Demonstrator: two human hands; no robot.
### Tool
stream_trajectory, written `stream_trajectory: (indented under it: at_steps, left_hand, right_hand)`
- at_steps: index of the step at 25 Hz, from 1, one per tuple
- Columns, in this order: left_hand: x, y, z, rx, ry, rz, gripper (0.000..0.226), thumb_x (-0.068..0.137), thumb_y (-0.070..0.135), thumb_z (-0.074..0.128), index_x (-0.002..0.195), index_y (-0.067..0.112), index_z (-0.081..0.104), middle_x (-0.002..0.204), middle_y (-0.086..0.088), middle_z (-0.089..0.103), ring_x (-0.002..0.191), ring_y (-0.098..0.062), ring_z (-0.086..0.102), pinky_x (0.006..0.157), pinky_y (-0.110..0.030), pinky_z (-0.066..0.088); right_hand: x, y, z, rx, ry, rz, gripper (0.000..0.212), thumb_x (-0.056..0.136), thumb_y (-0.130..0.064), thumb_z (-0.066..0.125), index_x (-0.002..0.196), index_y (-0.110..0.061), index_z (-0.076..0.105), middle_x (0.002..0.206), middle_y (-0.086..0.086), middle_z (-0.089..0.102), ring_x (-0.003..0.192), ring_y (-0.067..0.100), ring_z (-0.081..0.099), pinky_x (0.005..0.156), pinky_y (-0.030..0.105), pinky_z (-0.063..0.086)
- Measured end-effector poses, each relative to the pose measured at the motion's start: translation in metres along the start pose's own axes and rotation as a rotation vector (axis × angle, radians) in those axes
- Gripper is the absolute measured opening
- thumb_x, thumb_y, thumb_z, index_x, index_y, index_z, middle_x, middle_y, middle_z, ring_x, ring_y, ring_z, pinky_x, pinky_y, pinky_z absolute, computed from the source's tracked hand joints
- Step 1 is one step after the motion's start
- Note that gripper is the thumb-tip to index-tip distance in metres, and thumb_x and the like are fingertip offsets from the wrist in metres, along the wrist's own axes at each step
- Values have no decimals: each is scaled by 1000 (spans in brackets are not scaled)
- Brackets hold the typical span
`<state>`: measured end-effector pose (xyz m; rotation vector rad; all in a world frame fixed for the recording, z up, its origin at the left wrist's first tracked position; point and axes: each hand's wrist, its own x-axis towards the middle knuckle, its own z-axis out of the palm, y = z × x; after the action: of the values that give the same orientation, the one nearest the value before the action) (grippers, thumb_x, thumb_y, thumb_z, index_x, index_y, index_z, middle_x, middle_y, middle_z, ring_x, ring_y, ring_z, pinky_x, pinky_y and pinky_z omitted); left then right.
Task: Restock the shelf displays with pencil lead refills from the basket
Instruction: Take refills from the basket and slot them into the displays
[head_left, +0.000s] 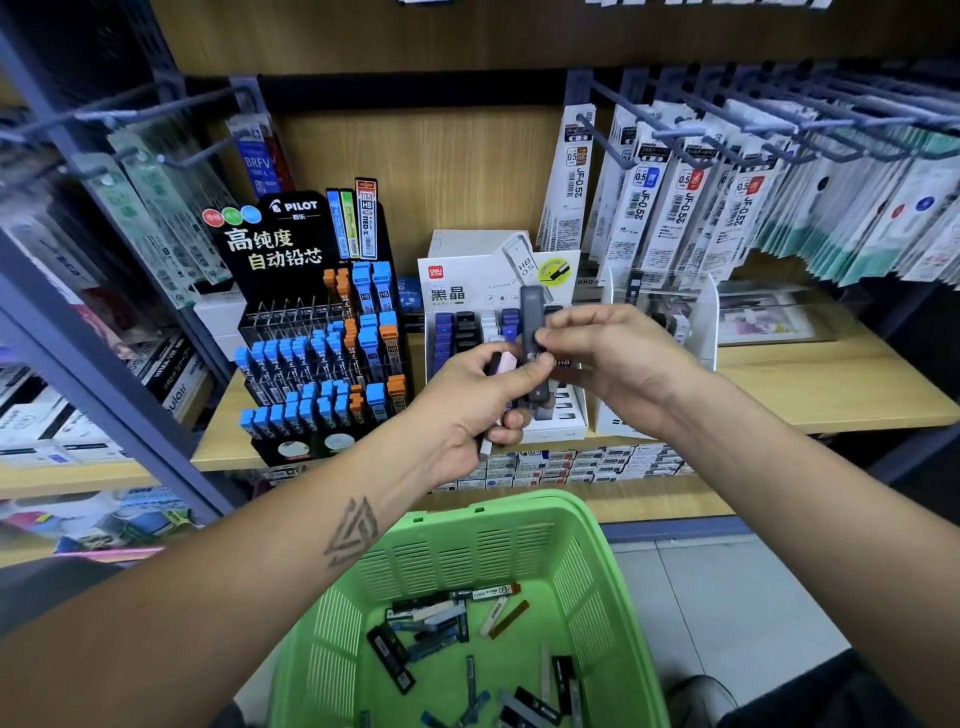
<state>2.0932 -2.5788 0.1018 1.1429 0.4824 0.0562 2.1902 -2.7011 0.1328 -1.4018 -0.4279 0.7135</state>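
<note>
My left hand grips a small bunch of lead refill cases, one pink and one black, in front of the shelf. My right hand pinches a grey refill case held upright, touching the left hand's bunch. Both hands hover before the white Deli display box, which holds rows of blue, black and white refills. The black Pilot display with blue and orange refills stands to the left. Below me, the green basket holds several loose refill cases.
Hooks with hanging pen refill packs fill the upper right, more hang at the upper left. A clear acrylic stand sits right of the Deli box. Boxed stock lines the lower shelf. A dark upright post runs down the left.
</note>
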Motion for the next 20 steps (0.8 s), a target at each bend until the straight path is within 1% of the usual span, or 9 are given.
stream_trajectory:
  at_steps: [2, 5, 7, 8, 10, 12, 15, 18, 20]
  left_hand:
    - [-3, 2, 1, -29, -9, -67, 14, 93, 11, 67, 104, 10, 59, 80, -19, 64, 42, -11, 37, 34, -15, 24]
    - [-5, 6, -6, -152, 2, -168, 9, 95, 7, 57, 105, 9, 57, 75, -16, 61, 45, -10, 38, 33, -16, 25]
    - [-7, 9, -9, -246, -6, -217, 18, 92, 5, 49, 109, 6, 57, 75, -15, 59, 48, -11, 39, 35, -16, 28]
    - [-7, 10, -9, -283, -12, -229, 23, 90, 3, 46, 111, 4, 57, 76, -15, 58, 49, -12, 40, 36, -17, 29]
    - [-8, 10, -7, -320, -17, -229, 27, 90, -1, 43, 114, 2, 55, 78, -16, 59, 51, -14, 43, 39, -18, 33]
    - [-8, 9, -5, -336, -27, -222, 24, 94, -4, 43, 114, 3, 52, 79, -16, 60, 53, -15, 47, 42, -19, 36]
    - [-9, 7, -5, -343, -37, -217, 14, 97, -3, 48, 110, 2, 52, 76, -15, 62, 54, -16, 54, 45, -18, 43]
    - [-9, 7, -8, -341, -18, -202, 6, 96, -3, 54, 100, -2, 58, 77, -16, 63, 57, -19, 62, 48, -20, 50]
    - [-10, 7, -9, -309, -8, -178, 4, 95, -3, 56, 93, -2, 60, 79, -17, 65, 61, -20, 65, 50, -23, 54]
  right_hand:
    - [2, -8, -10, 28, 58, -23, 12, 98, -4, 57, 89, -12, 60, 85, 17, 70, 71, 24, 68, 70, 39, 58]
    - [9, -9, -29, -334, 204, -91, 15, 100, -10, 59, 105, -10, 72, 73, 11, 61, 58, 19, 53, 52, 27, 44]
    - [12, -9, -39, -590, 220, -125, 16, 97, -9, 62, 105, -15, 75, 76, 10, 64, 64, 23, 51, 58, 30, 45]
    - [12, -11, -42, -683, 192, -135, 16, 94, -9, 67, 103, -19, 75, 85, 9, 69, 71, 22, 57, 68, 33, 50]
    - [11, -16, -46, -788, 122, -148, 21, 83, -9, 79, 98, -22, 72, 96, 1, 70, 87, 11, 62, 84, 32, 51]
    - [13, -14, -46, -951, 119, -180, 23, 78, -13, 84, 93, -22, 69, 97, -4, 68, 92, 5, 61, 83, 27, 47]
    - [22, 7, -46, -1256, 144, -269, 17, 93, -8, 66, 104, -21, 69, 101, 5, 70, 86, 19, 62, 76, 28, 48]
    - [27, 22, -47, -1311, 134, -282, 24, 97, 0, 51, 111, -18, 58, 94, 7, 63, 68, 10, 52, 68, 29, 43]
    - [27, 24, -46, -1292, 122, -321, 21, 97, -2, 54, 109, -18, 56, 94, 6, 63, 70, 9, 52, 70, 29, 44]
